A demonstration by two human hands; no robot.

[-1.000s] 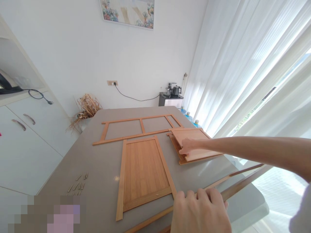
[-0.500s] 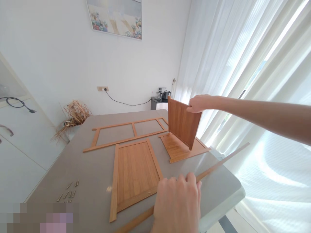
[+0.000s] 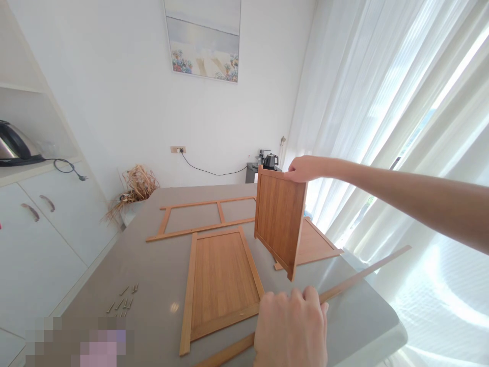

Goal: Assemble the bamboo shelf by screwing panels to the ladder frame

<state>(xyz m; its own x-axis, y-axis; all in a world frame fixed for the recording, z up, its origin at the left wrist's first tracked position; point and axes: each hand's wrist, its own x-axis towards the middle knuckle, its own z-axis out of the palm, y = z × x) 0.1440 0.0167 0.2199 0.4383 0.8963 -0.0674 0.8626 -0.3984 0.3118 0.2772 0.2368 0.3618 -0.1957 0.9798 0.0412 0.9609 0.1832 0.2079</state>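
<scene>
My right hand (image 3: 301, 169) grips the top edge of a framed wooden panel (image 3: 277, 216), which stands nearly upright above the table. Behind it, partly hidden, another wooden panel (image 3: 317, 242) lies flat. At the bottom centre my left hand (image 3: 291, 326) is closed around a long thin wooden strip (image 3: 362, 275) that runs diagonally past the table's front edge. Left of that hand, a third framed panel (image 3: 225, 280) lies flat. Farther back is an open wooden frame (image 3: 191, 232) with crossbars, its right end covered by the raised panel.
Several small metal screws or bolts (image 3: 124, 302) lie on the grey table (image 3: 160, 285) at the left. Dried plants (image 3: 138, 184) stand past its far-left corner. Black appliances (image 3: 269, 159) sit on a cabinet behind, and white curtains (image 3: 382, 102) hang at the right.
My right hand has brought the raised panel nearer and away from over the flat one, turning its face more toward me. The view has shifted left and up; my left hand keeps its grip.
</scene>
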